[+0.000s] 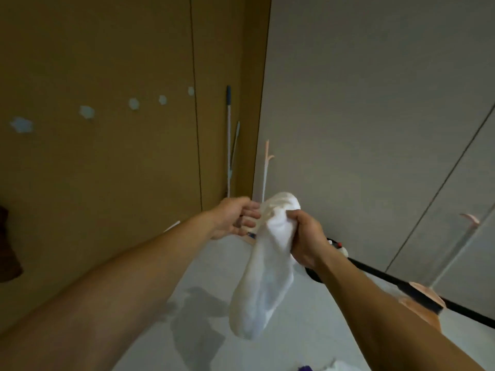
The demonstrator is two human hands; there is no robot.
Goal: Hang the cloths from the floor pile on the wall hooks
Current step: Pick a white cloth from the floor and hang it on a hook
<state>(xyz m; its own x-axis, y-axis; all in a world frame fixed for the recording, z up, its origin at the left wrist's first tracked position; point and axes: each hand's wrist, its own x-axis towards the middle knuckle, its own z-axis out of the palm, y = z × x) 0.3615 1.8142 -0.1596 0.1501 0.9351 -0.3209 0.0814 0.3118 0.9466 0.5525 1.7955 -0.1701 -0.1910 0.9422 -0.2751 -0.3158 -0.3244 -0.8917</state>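
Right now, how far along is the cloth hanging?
Done: maybe one, a dark cloth at the left edge, its hook out of frame. In hand: the left hand and right hand hold a white cloth, not yet hooked. Left: the pale wall hooks in view are all bare, and more cloth lies at the bottom edge.

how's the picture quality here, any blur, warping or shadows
Head view: dim, even light, no glare; wide-angle lens bows the wall seams; motion blur softens the white cloth and right hand; the cloth's faint shadow lies on the floor; hooks look smeared.
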